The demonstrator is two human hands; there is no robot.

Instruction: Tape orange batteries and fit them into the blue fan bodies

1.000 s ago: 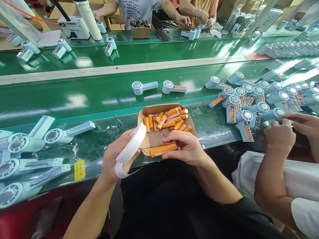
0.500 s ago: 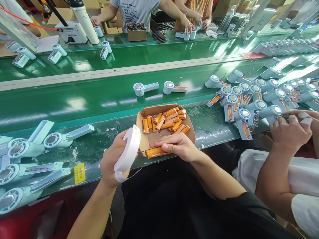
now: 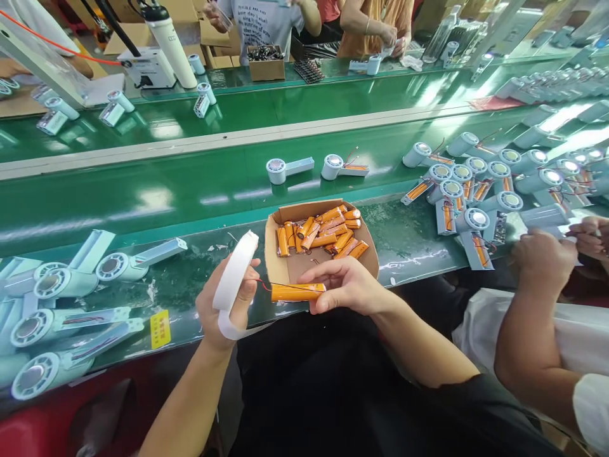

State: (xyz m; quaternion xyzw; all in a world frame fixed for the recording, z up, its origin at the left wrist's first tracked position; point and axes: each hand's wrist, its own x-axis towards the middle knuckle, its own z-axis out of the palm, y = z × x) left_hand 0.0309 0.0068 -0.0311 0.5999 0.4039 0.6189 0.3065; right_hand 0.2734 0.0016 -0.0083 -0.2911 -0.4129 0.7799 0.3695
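My left hand (image 3: 223,304) is closed around a white roll of tape (image 3: 233,276), held on edge, with a loose strip curling below the palm. My right hand (image 3: 349,285) pinches one orange cylindrical battery (image 3: 297,292) lying level, its thin red wire running toward the tape. Both hands hover over the near edge of the green bench, just in front of an open cardboard box (image 3: 285,270) that holds several more orange batteries (image 3: 323,233).
Pale blue fan housings (image 3: 114,266) lie at the left on the bench; two more (image 3: 288,169) sit on the green conveyor belt. A large heap of fan housings (image 3: 480,190) is at the right. A co-worker's hands (image 3: 547,257) work there. Other people stand across the line.
My right hand has lifted the battery slightly and turned it level, out from under the fingers. The tape roll has tilted up and shifted left a little. The camera view drifted.
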